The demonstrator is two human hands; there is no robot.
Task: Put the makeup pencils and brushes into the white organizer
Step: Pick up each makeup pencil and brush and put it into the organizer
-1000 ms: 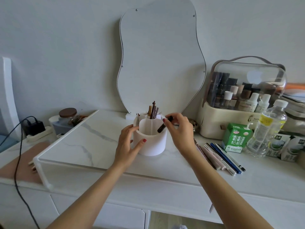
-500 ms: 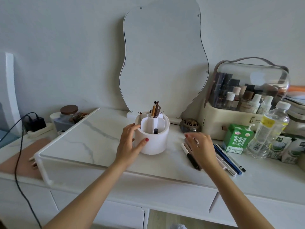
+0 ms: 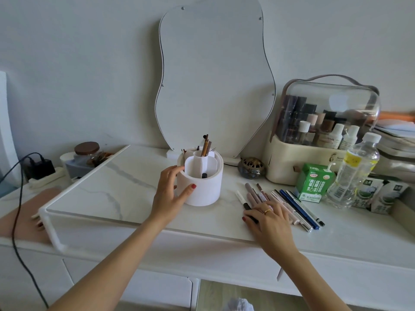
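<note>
A person's left hand (image 3: 170, 194) is gripping the white organizer (image 3: 203, 187) on the worktop (image 3: 125, 194) while the right hand (image 3: 268, 217), fingers relaxed, is pressing on the makeup pencils (image 3: 280, 203) lying beside it. Pinching 1 pencil only looks wisest; a juice carton (image 3: 313, 186) and water bottle (image 3: 354, 173) are crowding the row.

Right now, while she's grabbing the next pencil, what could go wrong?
1. The right hand lies across a loose row of makeup pencils; pulling one out could roll the others toward the counter's front edge.
2. The green drink carton and water bottle stand just behind that row, so a quick lift might bump them.
3. The left hand steadies the white organizer; letting go could let it tip.
</note>
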